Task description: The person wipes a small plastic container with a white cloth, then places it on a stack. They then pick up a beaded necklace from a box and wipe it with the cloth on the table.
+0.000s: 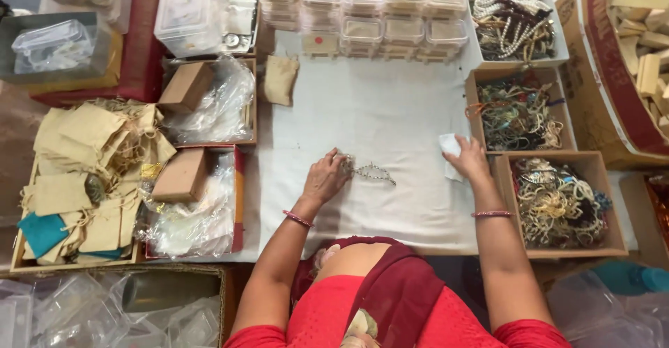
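On a white cloth (390, 111) lies a thin beaded chain (373, 173). My left hand (326, 176) pinches one end of it near the cloth's middle. My right hand (468, 158) rests on a small white piece of paper or cloth (449, 144) at the cloth's right edge, beside the jewellery boxes. Both wrists wear red bangles.
Three open boxes of tangled bead jewellery (517, 114) line the right side. Stacked clear lidded containers (362, 13) stand at the back. Cardboard boxes with plastic bags (202, 104) and a tray of tan cloth pouches (90, 174) sit left. Wooden blocks (644, 34) fill a carton far right.
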